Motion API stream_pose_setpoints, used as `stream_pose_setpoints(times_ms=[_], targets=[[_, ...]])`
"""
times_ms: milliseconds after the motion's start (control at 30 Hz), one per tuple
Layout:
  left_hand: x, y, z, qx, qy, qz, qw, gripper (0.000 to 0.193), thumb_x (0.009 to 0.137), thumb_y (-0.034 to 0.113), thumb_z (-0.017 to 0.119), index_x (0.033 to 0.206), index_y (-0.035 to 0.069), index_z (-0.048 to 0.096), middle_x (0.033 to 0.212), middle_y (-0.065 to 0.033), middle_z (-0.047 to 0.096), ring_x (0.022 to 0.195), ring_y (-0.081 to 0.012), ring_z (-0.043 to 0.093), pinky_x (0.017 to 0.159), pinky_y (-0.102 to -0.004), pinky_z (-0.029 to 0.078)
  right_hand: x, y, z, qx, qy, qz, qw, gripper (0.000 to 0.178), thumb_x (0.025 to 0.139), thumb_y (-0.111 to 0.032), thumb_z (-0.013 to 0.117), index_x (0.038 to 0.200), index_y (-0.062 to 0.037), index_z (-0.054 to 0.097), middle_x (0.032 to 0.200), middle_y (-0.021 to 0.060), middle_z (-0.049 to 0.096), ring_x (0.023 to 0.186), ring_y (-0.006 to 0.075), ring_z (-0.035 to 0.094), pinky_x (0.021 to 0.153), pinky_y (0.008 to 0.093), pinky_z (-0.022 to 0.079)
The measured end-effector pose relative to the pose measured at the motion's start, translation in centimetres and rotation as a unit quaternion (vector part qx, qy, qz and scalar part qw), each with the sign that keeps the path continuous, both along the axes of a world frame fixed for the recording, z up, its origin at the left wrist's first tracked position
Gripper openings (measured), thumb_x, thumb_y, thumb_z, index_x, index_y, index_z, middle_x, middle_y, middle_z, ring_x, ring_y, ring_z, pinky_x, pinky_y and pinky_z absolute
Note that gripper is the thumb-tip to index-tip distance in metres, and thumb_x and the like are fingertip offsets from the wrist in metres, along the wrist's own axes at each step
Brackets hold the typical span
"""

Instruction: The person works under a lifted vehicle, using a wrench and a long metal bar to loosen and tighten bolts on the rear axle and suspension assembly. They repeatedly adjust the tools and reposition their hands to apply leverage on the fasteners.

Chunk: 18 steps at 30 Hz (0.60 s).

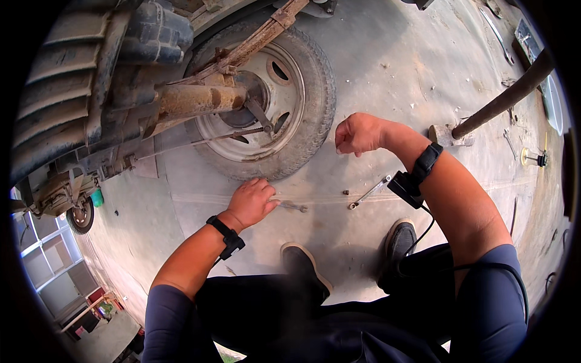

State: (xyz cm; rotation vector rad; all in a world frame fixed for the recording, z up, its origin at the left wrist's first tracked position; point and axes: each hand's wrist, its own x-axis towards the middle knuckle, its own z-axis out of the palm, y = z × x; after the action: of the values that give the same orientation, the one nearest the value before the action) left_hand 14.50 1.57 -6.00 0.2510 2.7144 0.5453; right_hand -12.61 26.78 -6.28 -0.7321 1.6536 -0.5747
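My left hand (249,202) is closed beside the lower edge of a dusty tyre (318,78). A small open-ended wrench (292,207) sticks out from between its thumb and fingers. Up and to the right, my right hand (358,134) hangs above the floor with thumb and fingertips pinched; whatever is in them, if anything, is too small to tell. Below it on the concrete lies a combination wrench (370,192), next to a small dark nut-like piece (345,192). The tyre sits on a pale rim, with a rusty axle (200,104) running into its hub.
A truck's underside with a rusty leaf spring (266,36) fills the upper left. On the right a dark pole (505,94) slants down to a block (451,134). Tools and a tray (552,103) lie along the far right. My shoes (400,245) stand near the wrench; a cable hangs from my right arm.
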Motion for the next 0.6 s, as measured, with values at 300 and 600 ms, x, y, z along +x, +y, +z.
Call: stream_pose_setpoints(times_ms=[300, 600], targets=[[-0.9, 1.0, -0.9, -0.01, -0.037, 0.036, 0.999, 0.024, 0.083, 0.027, 0.074, 0.083, 0.007, 0.061, 0.078, -0.0112, 0.063, 0.079, -0.0347, 0.062, 0.071, -0.0467, 0.049, 7.5, 8.9, -6.9, 0.115, 0.301, 0.263, 0.909, 0.018, 0.08, -0.02, 0.07, 0.095, -0.0108, 0.073, 0.102, 0.0095, 0.072, 0.096, 0.0323, 0.07, 0.079, 0.0424, 0.057], [-2.7, 5.0, 1.4, 0.035, -0.253, 0.022, 0.967, 0.029, 0.091, 0.032, 0.068, 0.093, 0.004, 0.065, 0.09, -0.0156, 0.068, 0.085, -0.0342, 0.065, 0.075, -0.0436, 0.051, 8.3, 9.3, -6.8, 0.042, 0.216, 0.31, 0.925, 0.015, 0.073, -0.012, 0.067, 0.086, -0.007, 0.074, 0.088, 0.0127, 0.073, 0.086, 0.0306, 0.07, 0.074, 0.0407, 0.057]])
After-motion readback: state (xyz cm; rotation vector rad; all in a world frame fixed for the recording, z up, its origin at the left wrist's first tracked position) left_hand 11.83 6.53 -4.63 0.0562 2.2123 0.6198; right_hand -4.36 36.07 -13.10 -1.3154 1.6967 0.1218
